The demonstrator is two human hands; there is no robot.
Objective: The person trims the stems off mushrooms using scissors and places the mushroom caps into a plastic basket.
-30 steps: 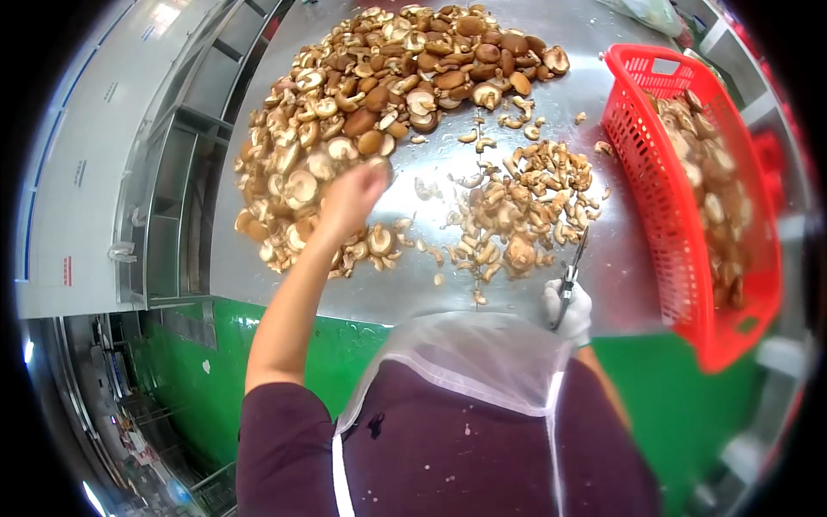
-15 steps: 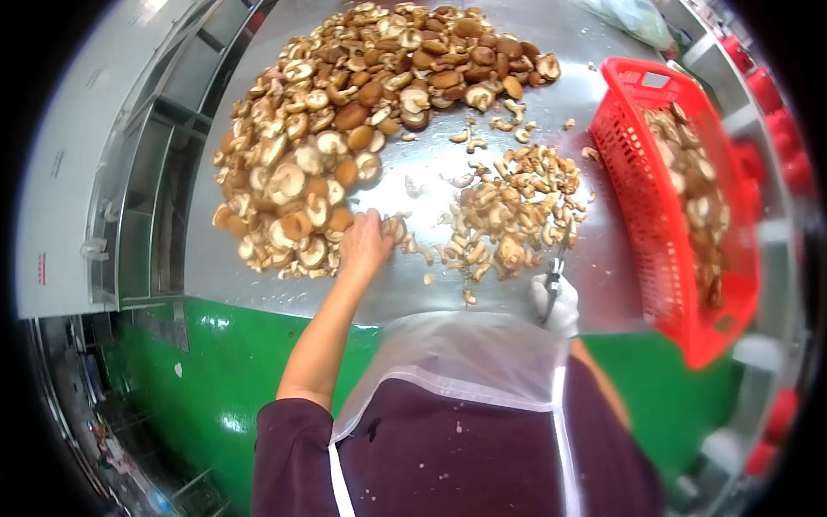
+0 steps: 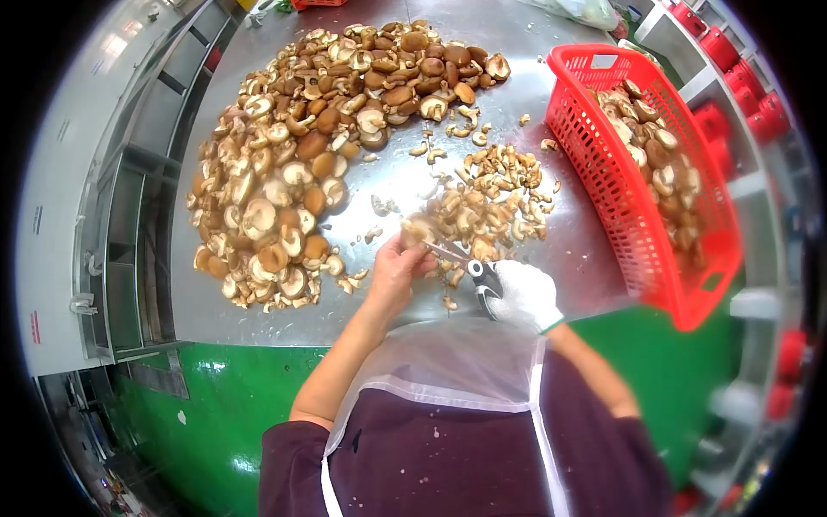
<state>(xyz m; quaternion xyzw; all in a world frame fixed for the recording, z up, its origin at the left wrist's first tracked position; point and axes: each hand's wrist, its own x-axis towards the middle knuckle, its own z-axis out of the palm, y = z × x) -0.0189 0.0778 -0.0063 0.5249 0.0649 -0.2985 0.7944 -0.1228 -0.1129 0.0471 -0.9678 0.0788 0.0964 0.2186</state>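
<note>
My bare left hand [image 3: 398,274] pinches a shiitake mushroom [image 3: 419,227], slightly blurred, above the steel table. In a white glove, my right hand [image 3: 521,295] grips a pair of scissors [image 3: 481,277] by dark handles. The blades point left and reach the underside of the mushroom; whether they touch the stem I cannot make out. Just beyond both hands lies a pile of cut mushroom stems [image 3: 500,194]. To the left and farther back spreads a large heap of whole shiitake mushrooms [image 3: 284,185].
A red perforated basket [image 3: 594,172] with mushrooms in it stands along the table's right side. The steel table [image 3: 362,207] ends just in front of my apron [image 3: 465,362]. A clear plastic bag [image 3: 586,10] lies at the far right, and metal shelving [image 3: 129,250] is on the left.
My left hand has moved right, away from the heap, with a mushroom. My right hand has brought the scissors left to it. The whole view has shifted somewhat.
</note>
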